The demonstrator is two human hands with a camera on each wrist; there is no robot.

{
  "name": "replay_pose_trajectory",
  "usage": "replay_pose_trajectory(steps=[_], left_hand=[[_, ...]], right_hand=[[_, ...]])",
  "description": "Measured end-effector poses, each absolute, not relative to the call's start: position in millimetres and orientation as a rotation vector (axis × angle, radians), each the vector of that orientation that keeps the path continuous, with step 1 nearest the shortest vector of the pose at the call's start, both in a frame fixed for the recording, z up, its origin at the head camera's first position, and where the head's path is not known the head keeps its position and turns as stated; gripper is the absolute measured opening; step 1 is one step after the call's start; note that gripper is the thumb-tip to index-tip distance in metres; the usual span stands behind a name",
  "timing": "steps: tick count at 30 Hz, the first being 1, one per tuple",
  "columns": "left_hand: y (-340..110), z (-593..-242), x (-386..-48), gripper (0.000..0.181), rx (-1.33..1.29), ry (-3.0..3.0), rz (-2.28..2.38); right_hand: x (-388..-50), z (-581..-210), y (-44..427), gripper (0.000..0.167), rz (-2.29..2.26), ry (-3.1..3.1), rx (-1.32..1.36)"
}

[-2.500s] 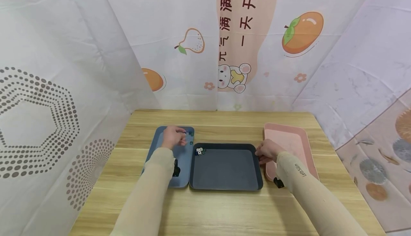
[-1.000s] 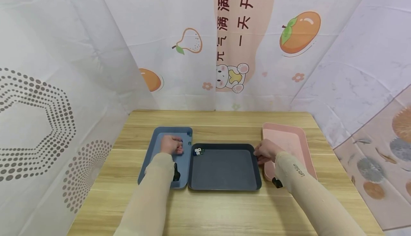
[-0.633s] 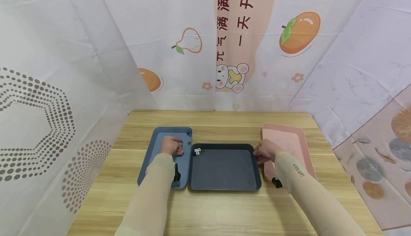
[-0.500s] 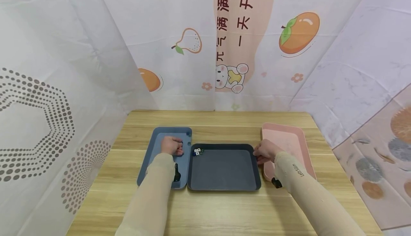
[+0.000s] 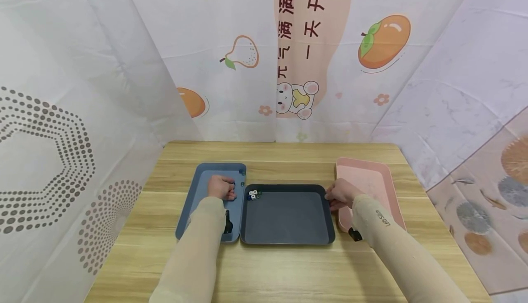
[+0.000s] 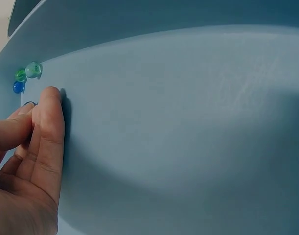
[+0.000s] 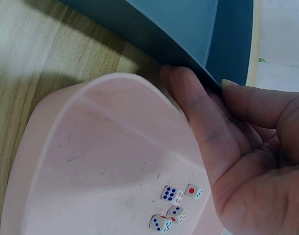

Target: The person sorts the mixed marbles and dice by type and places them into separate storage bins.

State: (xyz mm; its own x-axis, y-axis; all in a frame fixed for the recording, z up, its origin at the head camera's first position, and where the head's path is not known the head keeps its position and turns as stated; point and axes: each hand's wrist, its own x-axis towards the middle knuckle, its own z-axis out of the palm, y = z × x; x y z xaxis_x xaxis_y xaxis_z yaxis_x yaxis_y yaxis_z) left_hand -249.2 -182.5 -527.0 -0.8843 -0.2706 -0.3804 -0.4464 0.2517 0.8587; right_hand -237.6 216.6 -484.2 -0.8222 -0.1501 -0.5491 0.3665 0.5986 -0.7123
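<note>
We find the left hand (image 5: 221, 187) over the blue tray (image 5: 237, 209), thumb and fingers drawn together at the tips in a pinch. A small blue thing (image 5: 233, 183) shows at those tips from the head; from the left wrist we make out only a dark curved edge there, so its full shape we cannot tell. The right hand (image 5: 342, 193) has its fingers clamped on the right wall of the dark tray (image 5: 288, 218), near the far corner: thumb on the inner side, the others outside.

Past the left fingertips, in a corner of the blue tray, we count two green marbles (image 6: 33, 70) and one blue marble (image 6: 18, 87), close together.

The dark tray lies between two others, its left edge just beside the blue tray. In its far left corner we note white dice (image 5: 253, 196) with small green and blue pieces (image 5: 259, 194), too small to count surely. Under the right wrist lies the pink tray (image 5: 367, 174), slightly angled; in it, four spotted dice (image 7: 171, 194) with blue and red pips.

Farther out: beige sleeves (image 5: 191, 252), wooden tabletop (image 5: 284, 271), and behind it a printed curtain (image 5: 255, 133) with fruit and lettering.
</note>
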Motion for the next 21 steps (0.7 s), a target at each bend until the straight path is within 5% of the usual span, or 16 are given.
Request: replay_pose_trajectory(steps=[21], left_hand=[[-184.6, -522.4, -253.2, 0.029, -0.650, 2.356, 1.699]], right_hand=[[-238.0, -482.8, 215.5, 0.021, -1.156, 2.266, 0.189]])
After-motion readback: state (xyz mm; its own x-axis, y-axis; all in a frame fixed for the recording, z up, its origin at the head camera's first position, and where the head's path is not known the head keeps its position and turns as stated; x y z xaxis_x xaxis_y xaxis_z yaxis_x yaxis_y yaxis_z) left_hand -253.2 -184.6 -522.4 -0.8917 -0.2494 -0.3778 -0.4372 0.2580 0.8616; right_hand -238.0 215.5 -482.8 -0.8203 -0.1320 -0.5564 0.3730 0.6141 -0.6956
